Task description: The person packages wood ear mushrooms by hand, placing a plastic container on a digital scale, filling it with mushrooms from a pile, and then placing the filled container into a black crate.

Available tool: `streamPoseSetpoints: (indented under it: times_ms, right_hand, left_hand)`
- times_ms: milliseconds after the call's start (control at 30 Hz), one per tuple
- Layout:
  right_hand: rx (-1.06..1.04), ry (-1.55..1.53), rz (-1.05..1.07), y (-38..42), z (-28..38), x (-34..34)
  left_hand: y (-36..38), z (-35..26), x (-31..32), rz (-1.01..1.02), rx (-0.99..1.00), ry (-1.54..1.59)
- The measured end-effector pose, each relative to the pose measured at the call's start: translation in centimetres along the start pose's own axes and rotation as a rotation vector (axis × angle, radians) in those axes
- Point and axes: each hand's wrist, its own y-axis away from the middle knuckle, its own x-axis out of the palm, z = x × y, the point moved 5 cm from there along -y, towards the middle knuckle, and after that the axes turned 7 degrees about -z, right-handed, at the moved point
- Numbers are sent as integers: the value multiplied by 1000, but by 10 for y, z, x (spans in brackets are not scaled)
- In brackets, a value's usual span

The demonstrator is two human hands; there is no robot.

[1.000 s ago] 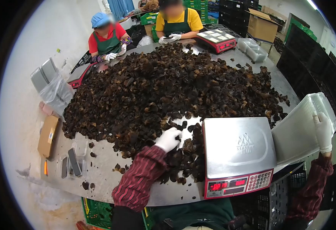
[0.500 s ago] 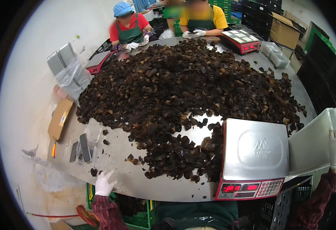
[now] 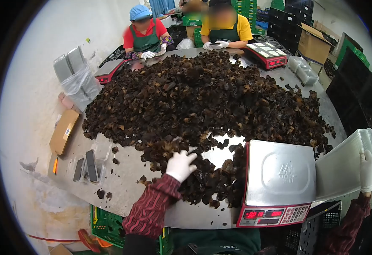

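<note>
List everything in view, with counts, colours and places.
Wood ear mushrooms: uncountable, dark brown, heaped on table
Table: one, silver, beneath them
Digital scales: three, red and silver, near right, far left, far right
Plastic trays: uncounted, clear, stacked near right and far right
Cardboard boxes: at least two, brown, left edge, back right
Crates: several, green and black, below table, background
Co-workers: two, green aprons, far side
Left hand: one, white-gloved, at mushrooms
Right hand: one, white-gloved, on near trays

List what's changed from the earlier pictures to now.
The left hand first left the pile for the near edge of the table, then moved rightward and away, back to the pile. Whether it grips a piece is unclear. The right hand stayed on the trays; the scale stayed put.
</note>
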Motion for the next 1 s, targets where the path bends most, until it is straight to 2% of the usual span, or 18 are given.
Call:
streamPoseSetpoints:
  times_ms: [133,200,233,267,400,500,600,667,733,800,867,933,1000]
  right_hand:
    - [-5,-16,-30,0,1,1]
    - [12,6,-17,0,0,2]
    - [2,-26,-21,1,1,1]
    - [-8,-55,-24,1,2,0]
    - [-14,-41,2,2,8,-7]
    - [-25,-30,-21,2,4,-4]
    - [-51,-62,-19,4,1,0]
    - [-30,-39,7,1,2,-1]
    - [-30,-18,20,2,3,1]
    - [-25,-126,-48,2,-1,2]
    - [-48,-90,-63,2,-10,7]
    - [-75,-55,-81,0,-15,11]
    - [-45,-64,-62,-1,-18,14]
  left_hand:
    - [31,-42,-34,85,179,144]
    - [17,-46,-42,-77,245,210]
    - [3,-48,-44,-285,327,222]
    - [-16,-46,-41,-404,321,298]
    - [-105,-18,7,-374,117,143]
    - [-125,-10,32,-321,134,115]
    - [-94,-23,1,-340,136,175]
    - [-54,-19,-26,-509,184,509]
    - [-12,-1,-43,-574,235,748]
    - [36,29,-54,-565,92,866]
    - [85,65,-57,-527,-221,1001]
    - [128,111,-41,-695,-206,862]
    - [158,137,-17,-674,-457,1167]
